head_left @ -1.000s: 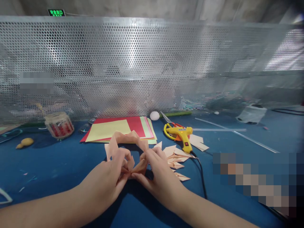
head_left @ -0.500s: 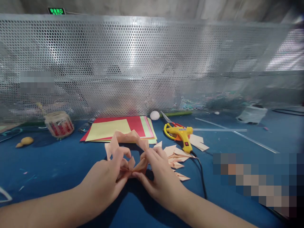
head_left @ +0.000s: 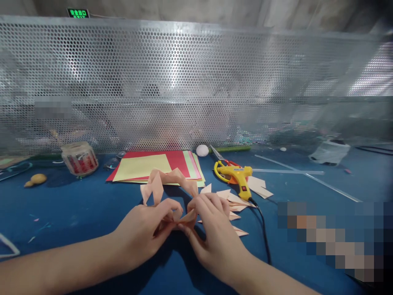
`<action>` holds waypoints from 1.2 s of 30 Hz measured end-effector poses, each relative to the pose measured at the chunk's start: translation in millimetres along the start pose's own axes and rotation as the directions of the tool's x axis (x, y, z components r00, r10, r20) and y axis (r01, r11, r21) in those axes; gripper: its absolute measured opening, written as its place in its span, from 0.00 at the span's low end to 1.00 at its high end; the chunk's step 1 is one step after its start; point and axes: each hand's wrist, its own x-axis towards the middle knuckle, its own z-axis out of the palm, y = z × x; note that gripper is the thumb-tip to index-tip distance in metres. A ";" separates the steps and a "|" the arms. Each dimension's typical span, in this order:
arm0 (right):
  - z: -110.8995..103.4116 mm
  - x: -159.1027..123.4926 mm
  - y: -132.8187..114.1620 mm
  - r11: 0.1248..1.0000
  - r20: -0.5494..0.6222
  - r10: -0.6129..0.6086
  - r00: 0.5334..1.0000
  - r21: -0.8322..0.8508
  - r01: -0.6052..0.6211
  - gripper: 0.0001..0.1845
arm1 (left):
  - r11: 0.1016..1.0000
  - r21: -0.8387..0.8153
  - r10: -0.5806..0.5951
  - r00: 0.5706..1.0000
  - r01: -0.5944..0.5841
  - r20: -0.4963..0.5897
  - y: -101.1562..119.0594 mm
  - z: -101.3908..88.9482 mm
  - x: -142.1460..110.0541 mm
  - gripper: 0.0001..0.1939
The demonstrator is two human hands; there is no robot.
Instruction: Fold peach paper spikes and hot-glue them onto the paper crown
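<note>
Both hands (head_left: 144, 231) pinch a curved peach paper band (head_left: 157, 188); a green sign (head_left: 77, 13) reads 安全出口.

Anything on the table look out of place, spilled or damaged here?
Nothing looks spilled or broken. Slightly untidy: the yellow glue gun seems to lie across the scissors rather than apart, and small scraps lie loose at the picture's left.

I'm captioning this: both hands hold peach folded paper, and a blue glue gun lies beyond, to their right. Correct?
No: the head view shows the glue gun is yellow, not blue. The left hand and right hand do hold the folded paper.
</note>
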 end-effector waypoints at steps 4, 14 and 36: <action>1.0 -1.2 -0.7 1.000 -0.014 -0.007 1.000 -0.012 0.007 0.09 | 0.999 -0.028 0.019 1.000 -0.019 -0.001 -1.1 1.0 0.1 0.10; -1.4 -0.3 -4.3 1.000 0.019 0.002 1.000 0.011 -0.003 0.08 | 0.995 -0.073 0.064 0.998 -0.063 0.015 2.3 -1.7 0.4 0.18; -3.4 2.4 -5.0 0.999 0.061 0.044 0.997 0.015 -0.045 0.07 | 0.995 0.068 -0.073 0.994 0.068 0.078 6.3 -6.8 -2.6 0.13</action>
